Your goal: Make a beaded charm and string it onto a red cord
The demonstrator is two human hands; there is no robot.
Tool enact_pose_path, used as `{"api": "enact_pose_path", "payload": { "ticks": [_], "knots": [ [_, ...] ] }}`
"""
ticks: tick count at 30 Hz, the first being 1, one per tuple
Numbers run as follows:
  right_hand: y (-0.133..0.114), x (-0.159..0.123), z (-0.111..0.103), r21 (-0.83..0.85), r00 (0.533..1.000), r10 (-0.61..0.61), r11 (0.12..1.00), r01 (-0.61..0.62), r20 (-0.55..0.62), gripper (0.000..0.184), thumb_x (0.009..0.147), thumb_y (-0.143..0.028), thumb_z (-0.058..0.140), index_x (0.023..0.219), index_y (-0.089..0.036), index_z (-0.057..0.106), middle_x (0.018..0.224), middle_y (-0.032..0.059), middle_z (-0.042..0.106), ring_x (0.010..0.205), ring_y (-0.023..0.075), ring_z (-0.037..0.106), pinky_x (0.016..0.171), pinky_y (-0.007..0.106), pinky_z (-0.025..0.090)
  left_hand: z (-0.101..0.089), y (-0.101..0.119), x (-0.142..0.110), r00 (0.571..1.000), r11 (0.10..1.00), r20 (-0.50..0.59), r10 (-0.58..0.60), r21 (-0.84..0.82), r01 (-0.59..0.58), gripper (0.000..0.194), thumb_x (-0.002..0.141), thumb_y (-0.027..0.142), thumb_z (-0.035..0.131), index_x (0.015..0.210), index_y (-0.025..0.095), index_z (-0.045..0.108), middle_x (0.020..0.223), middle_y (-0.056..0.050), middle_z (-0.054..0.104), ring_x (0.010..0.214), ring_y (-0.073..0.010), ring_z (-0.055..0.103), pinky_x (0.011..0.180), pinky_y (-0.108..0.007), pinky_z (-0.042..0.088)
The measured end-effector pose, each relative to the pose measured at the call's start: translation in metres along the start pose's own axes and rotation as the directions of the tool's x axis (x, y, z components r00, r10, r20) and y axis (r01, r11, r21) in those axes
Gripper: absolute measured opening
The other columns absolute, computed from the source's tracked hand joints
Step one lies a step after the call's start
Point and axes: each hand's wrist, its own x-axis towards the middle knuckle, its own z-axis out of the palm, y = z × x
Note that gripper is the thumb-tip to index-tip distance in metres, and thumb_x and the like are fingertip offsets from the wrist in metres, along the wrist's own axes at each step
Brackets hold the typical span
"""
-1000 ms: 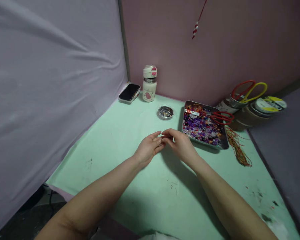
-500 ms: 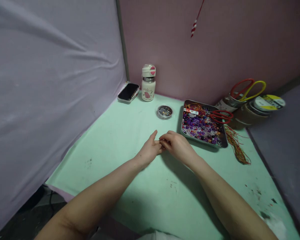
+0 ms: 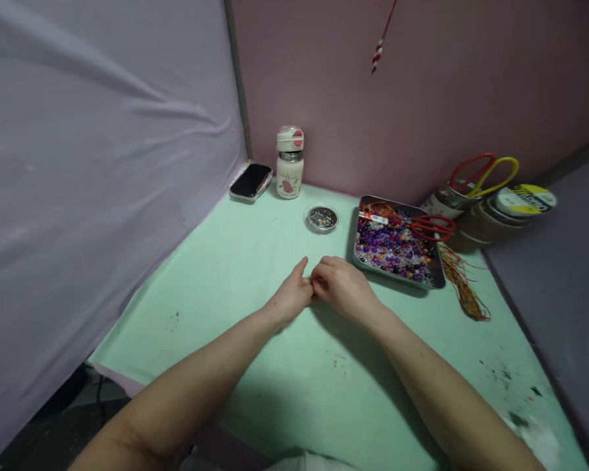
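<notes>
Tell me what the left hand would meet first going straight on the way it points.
Most likely the right hand, directly ahead of the left hand; the two seem to touch, though depth is unclear.

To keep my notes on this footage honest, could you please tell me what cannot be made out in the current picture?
All in the head view:
Left hand: some fingers are hidden behind the right hand.
Anything between the hands: covered by them or too small.
Round case: its print is too small to read.
Yellow handle: its lower end is hidden by the jar.
Cord: cut off by the top edge.
</notes>
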Motion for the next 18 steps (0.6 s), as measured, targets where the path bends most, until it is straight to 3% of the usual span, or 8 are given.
{"api": "enact_pose_path", "payload": {
  "ticks": [3, 5, 8, 10, 13, 18],
  "knots": [
    [0.005, 0.002, -0.001, 0.270, 0.992, 0.114, 0.958, -0.099, -0.044, 0.011, 0.079, -0.017, 0.052, 0.072, -0.018, 0.060, 0.077, 0.0022, 0.060, 0.073, 0.0145, 0.052, 0.067, 0.027, 0.038, 0.002, 0.003, -0.002, 1.000, 0.998, 0.002, -0.019, -0.061, 0.019, 0.085, 0.079, 0.001, 0.052, 0.150, 0.014, 0.006, 0.072, 0.000, 0.065, 0.073, -0.0122, 0.063, 0.088, -0.033, 0.049],
    [0.012, 0.005, -0.002, 0.452, 0.974, 0.225, 0.873, -0.184, -0.039, 0.011, 0.078, -0.023, 0.053, 0.073, -0.019, 0.061, 0.076, 0.0009, 0.061, 0.071, 0.0140, 0.053, 0.066, 0.027, 0.039, 0.004, 0.007, -0.004, 0.998, 0.994, 0.029, -0.050, -0.092, 0.052, 0.075, 0.080, 0.005, 0.058, 0.146, 0.012, 0.022, 0.082, -0.005, 0.069, 0.079, -0.0141, 0.066, 0.091, -0.034, 0.048],
    [0.022, 0.009, -0.003, 0.647, 0.942, 0.334, 0.713, -0.270, 0.026, 0.015, 0.077, -0.031, 0.055, 0.072, -0.018, 0.061, 0.072, -0.0002, 0.060, 0.068, 0.0137, 0.052, 0.064, 0.027, 0.039, 0.005, 0.011, -0.007, 0.987, 0.988, 0.107, -0.118, -0.087, 0.128, 0.039, 0.081, 0.011, 0.062, 0.119, 0.010, 0.054, 0.095, -0.013, 0.069, 0.086, -0.0161, 0.067, 0.096, -0.037, 0.047],
    [0.025, 0.010, -0.002, 0.723, 0.926, 0.369, 0.616, -0.312, 0.085, 0.017, 0.075, -0.034, 0.058, 0.071, -0.018, 0.061, 0.069, -0.0012, 0.057, 0.065, 0.0126, 0.050, 0.061, 0.026, 0.038, 0.005, 0.012, -0.007, 0.980, 0.985, 0.135, -0.146, -0.074, 0.157, 0.020, 0.083, 0.011, 0.059, 0.103, 0.010, 0.061, 0.102, -0.015, 0.069, 0.089, -0.0158, 0.067, 0.099, -0.038, 0.045],
    [0.023, 0.010, -0.002, 0.779, 0.909, 0.385, 0.516, -0.355, 0.160, 0.017, 0.073, -0.035, 0.062, 0.071, -0.018, 0.059, 0.067, -0.0027, 0.054, 0.061, 0.0109, 0.046, 0.058, 0.025, 0.035, 0.003, 0.010, -0.006, 0.979, 0.984, 0.143, -0.145, -0.080, 0.157, 0.014, 0.084, 0.010, 0.055, 0.094, 0.010, 0.066, 0.103, -0.014, 0.069, 0.090, -0.0152, 0.066, 0.100, -0.037, 0.045],
    [0.020, 0.011, 0.000, 0.820, 0.912, 0.385, 0.470, -0.326, 0.142, 0.020, 0.074, -0.038, 0.062, 0.073, -0.019, 0.059, 0.067, -0.0030, 0.053, 0.060, 0.0107, 0.045, 0.058, 0.025, 0.035, 0.001, 0.007, -0.004, 0.978, 0.988, 0.176, -0.113, -0.082, 0.128, 0.016, 0.086, 0.020, 0.056, 0.088, 0.011, 0.069, 0.102, -0.015, 0.069, 0.093, -0.0181, 0.065, 0.099, -0.039, 0.046]
  ]
}}
